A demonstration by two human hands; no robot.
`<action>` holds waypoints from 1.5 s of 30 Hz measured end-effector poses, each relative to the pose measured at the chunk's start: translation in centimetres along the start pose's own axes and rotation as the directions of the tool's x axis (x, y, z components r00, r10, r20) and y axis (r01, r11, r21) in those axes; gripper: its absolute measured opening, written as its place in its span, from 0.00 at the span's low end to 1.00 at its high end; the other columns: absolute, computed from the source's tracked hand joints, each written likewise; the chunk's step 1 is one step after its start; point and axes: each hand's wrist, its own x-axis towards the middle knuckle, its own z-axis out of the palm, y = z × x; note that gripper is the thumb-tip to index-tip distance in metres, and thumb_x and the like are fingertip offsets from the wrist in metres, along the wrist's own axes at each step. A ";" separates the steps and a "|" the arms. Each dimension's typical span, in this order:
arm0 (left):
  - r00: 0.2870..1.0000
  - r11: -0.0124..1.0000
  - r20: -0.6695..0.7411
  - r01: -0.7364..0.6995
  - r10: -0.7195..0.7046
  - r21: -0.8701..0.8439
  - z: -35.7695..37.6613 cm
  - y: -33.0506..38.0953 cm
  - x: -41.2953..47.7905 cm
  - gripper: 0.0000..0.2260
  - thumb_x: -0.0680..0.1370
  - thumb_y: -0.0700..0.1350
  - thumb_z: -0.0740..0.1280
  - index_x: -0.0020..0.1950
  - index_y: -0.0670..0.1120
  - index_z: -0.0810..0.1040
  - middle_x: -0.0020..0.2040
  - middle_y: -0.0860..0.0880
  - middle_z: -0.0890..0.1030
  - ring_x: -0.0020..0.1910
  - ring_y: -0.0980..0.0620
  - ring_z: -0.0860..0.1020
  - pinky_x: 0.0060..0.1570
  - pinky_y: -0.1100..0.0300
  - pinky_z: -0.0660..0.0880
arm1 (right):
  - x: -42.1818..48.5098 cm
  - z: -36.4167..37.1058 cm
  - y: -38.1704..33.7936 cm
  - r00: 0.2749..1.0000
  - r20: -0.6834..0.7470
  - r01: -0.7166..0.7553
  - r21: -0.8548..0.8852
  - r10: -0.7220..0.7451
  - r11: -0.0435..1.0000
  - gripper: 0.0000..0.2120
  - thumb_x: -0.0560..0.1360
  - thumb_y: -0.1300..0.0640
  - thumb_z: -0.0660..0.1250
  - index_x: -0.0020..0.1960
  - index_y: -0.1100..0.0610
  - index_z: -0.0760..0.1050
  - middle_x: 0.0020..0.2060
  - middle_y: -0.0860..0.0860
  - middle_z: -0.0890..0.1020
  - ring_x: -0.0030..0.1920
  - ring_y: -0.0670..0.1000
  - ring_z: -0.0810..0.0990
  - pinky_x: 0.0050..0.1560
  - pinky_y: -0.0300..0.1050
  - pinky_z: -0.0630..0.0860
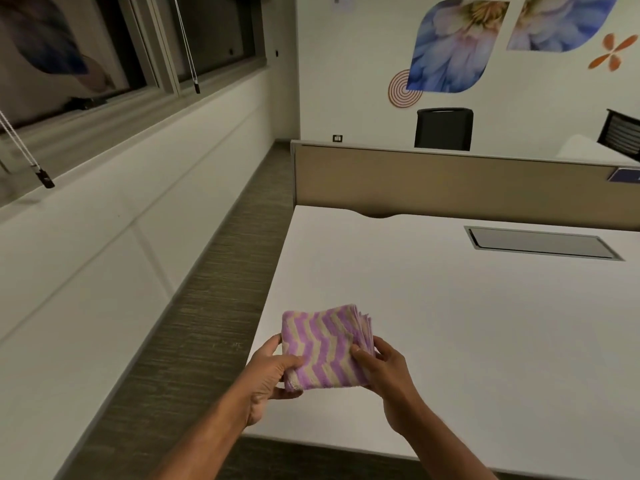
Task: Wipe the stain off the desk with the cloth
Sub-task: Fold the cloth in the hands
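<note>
Both hands are gripping a folded cloth (327,348), purple and beige in a zigzag pattern, just above the near left corner of the white tabletop (467,306). The left hand (268,375) is clamping the cloth's left edge between thumb and fingers; the right hand (381,368) is pinching its right edge. No stain is showing on the tabletop. A grey cable hatch (540,242) is lying flush near the far edge, where a beige partition (450,181) is standing. Behind it, a black chair (444,129) is facing a wall with flower decals (453,46). Grey carpet (194,323) is running along the left edge, below windows (104,50).
</note>
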 end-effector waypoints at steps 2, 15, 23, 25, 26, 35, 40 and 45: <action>1.000 1.000 -0.013 -0.010 0.010 0.015 0.8 0.3 1.0 0.28 0.77 0.38 0.74 0.73 0.54 0.71 0.58 0.40 0.84 0.53 0.39 0.84 0.42 0.50 0.84 | 1.0 -0.9 -0.5 1.000 0.017 -0.004 -0.024 0.004 1.000 0.13 0.76 0.48 0.73 0.59 0.49 0.79 0.51 0.50 0.87 0.49 0.52 0.87 0.48 0.48 0.85; 0.989 0.993 -0.101 -0.099 0.106 0.070 4.6 4.5 8.8 0.29 0.77 0.40 0.74 0.76 0.53 0.70 0.56 0.42 0.84 0.51 0.44 0.86 0.41 0.53 0.84 | 9.2 -4.5 -4.4 0.997 0.082 0.021 -0.164 -0.008 0.986 0.08 0.80 0.59 0.67 0.58 0.50 0.77 0.51 0.52 0.85 0.50 0.53 0.86 0.44 0.42 0.84; 0.995 0.992 -0.048 -0.081 0.086 0.096 3.1 8.7 16.2 0.32 0.76 0.36 0.74 0.77 0.52 0.69 0.59 0.40 0.81 0.54 0.41 0.84 0.39 0.54 0.84 | 16.2 -2.4 -6.0 0.999 0.044 0.010 -0.231 0.001 0.973 0.15 0.77 0.64 0.67 0.61 0.50 0.75 0.53 0.53 0.83 0.52 0.52 0.84 0.38 0.35 0.80; 0.996 0.991 -0.026 -0.078 0.081 0.106 2.4 9.9 18.3 0.32 0.76 0.35 0.74 0.77 0.52 0.69 0.59 0.40 0.81 0.55 0.41 0.83 0.40 0.53 0.84 | 18.2 -1.5 -6.3 1.000 0.013 0.009 -0.236 -0.007 0.972 0.16 0.76 0.64 0.67 0.62 0.52 0.75 0.52 0.53 0.83 0.51 0.52 0.85 0.38 0.35 0.80; 0.996 0.991 -0.025 -0.079 0.082 0.106 2.2 10.4 19.1 0.32 0.76 0.35 0.75 0.77 0.51 0.69 0.59 0.40 0.81 0.55 0.41 0.83 0.41 0.53 0.84 | 19.0 -1.1 -6.4 1.000 -0.002 0.008 -0.237 -0.008 0.971 0.16 0.76 0.64 0.67 0.62 0.52 0.75 0.52 0.54 0.84 0.51 0.53 0.85 0.38 0.36 0.81; 0.996 0.992 -0.022 -0.082 0.084 0.093 -0.2 14.7 28.5 0.32 0.76 0.35 0.74 0.77 0.51 0.69 0.56 0.43 0.83 0.52 0.44 0.84 0.38 0.54 0.83 | 28.8 2.8 -7.1 0.990 -0.139 0.005 -0.200 -0.033 0.980 0.15 0.74 0.66 0.67 0.60 0.55 0.77 0.48 0.54 0.86 0.47 0.53 0.87 0.45 0.47 0.85; 0.995 0.990 -0.016 -0.099 0.101 0.105 -0.7 16.5 33.1 0.32 0.76 0.34 0.74 0.77 0.50 0.68 0.56 0.43 0.83 0.53 0.44 0.84 0.39 0.53 0.83 | 33.7 3.8 -7.3 0.978 -0.201 0.009 -0.211 -0.053 0.977 0.13 0.76 0.64 0.67 0.60 0.56 0.77 0.50 0.54 0.85 0.49 0.54 0.86 0.47 0.48 0.86; 0.992 0.990 -0.029 -0.118 0.121 0.082 -0.7 17.3 37.2 0.32 0.76 0.32 0.73 0.77 0.49 0.69 0.54 0.46 0.84 0.52 0.47 0.84 0.37 0.57 0.82 | 38.0 4.2 -7.3 0.969 -0.235 0.012 -0.235 -0.069 0.972 0.12 0.77 0.61 0.69 0.60 0.56 0.76 0.51 0.53 0.84 0.49 0.53 0.85 0.47 0.47 0.85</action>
